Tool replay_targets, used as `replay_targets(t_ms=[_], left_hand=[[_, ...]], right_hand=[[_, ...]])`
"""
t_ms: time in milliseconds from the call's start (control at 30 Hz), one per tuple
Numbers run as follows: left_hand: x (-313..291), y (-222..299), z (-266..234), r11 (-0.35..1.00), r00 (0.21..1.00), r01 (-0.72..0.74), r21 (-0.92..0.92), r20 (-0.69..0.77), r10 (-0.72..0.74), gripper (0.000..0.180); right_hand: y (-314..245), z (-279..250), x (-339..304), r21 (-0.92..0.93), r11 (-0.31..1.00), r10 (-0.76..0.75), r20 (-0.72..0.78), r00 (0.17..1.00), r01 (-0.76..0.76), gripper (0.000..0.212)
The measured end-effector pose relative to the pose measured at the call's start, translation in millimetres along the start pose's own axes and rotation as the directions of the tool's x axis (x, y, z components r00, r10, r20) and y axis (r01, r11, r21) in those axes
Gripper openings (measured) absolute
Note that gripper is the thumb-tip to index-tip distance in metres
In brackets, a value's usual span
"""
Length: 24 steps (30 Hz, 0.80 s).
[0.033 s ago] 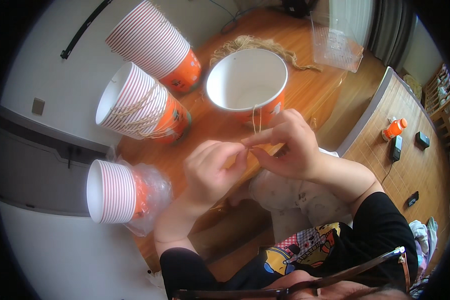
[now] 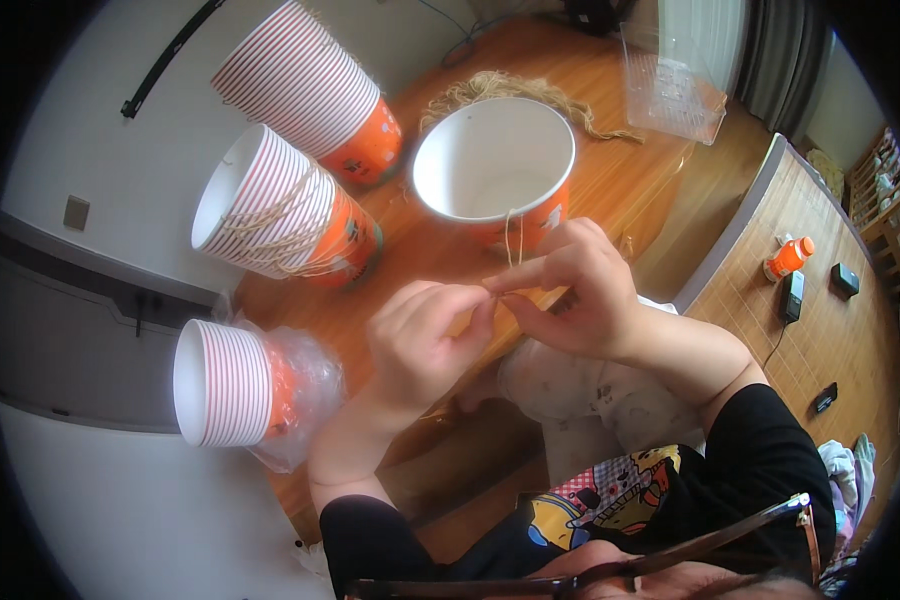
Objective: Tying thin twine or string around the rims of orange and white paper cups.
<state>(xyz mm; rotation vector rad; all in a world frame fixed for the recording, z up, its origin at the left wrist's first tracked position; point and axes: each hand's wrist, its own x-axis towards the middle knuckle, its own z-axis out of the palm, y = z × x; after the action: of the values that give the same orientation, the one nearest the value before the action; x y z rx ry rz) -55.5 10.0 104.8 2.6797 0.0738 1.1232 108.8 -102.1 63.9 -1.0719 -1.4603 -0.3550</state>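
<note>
A wooden bench [image 2: 620, 180] carries the work, and everything on it is placed here by the single white-and-orange paper bucket [image 2: 494, 170] standing upright, mouth open, near the middle. To that bucket's left lie two stacks of the same striped buckets on their sides: a far stack [image 2: 305, 90] and a nearer stack [image 2: 280, 215] with loops of cord lying over it. Further left and toward the person, a third stack [image 2: 230, 382] lies half inside a clear plastic bag. Behind the bucket, a tangle of pale cord [image 2: 510, 88] spreads over the wood; to its right stands a clear plastic tray [image 2: 675, 90].

Just in front of the bucket, the person's two hands meet. The right hand [image 2: 580, 295] is closed in a pinch, its grip grasping a thin pale string [image 2: 512, 240] that runs from the fingertips up and over the bucket's near rim. The left hand [image 2: 425, 335] is likewise pinched shut, its grip on the same string's near end, thumb and forefinger touching those of the right. The string's long axis runs roughly straight away from the person, from the joined fingertips toward the bucket, which lies directly beyond the grip. The right hand is the nearer to the rim; the left sits lower and further back.
</note>
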Motion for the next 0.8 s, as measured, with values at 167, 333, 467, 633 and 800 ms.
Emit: replay_targets(t_ms=[167,333,467,633,800], left_hand=[[-0.4,-0.4,1.5,1.000,1.000,-0.018,0.006,0.001,0.018,0.016],[-1.3,-2.2,3.3,1.000,1.000,0.018,-0.022,-0.003,-0.018,0.013],[-1.2,-4.1,3.3,0.998,0.999,0.038,-0.050,0.006,-0.037,0.010],[-2.7,-5.5,5.4,0.989,0.995,0.095,-0.116,0.025,-0.093,0.007],[-2.0,-5.0,4.1,0.986,0.993,0.113,-0.118,0.034,-0.110,0.007]], right_hand=[[1.0,-0.4,-0.1,-0.013,1.000,0.011,-0.007,1.000,-0.011,0.038],[5.5,6.0,-4.9,0.112,0.987,0.117,-0.041,0.992,-0.112,0.040],[4.0,7.3,-7.5,0.228,0.953,0.210,-0.022,0.978,-0.199,0.039],[4.9,5.7,-8.0,0.267,0.941,0.217,0.002,0.976,-0.209,0.037],[5.8,7.2,-10.4,0.293,0.926,0.238,0.043,0.970,-0.240,0.035]])
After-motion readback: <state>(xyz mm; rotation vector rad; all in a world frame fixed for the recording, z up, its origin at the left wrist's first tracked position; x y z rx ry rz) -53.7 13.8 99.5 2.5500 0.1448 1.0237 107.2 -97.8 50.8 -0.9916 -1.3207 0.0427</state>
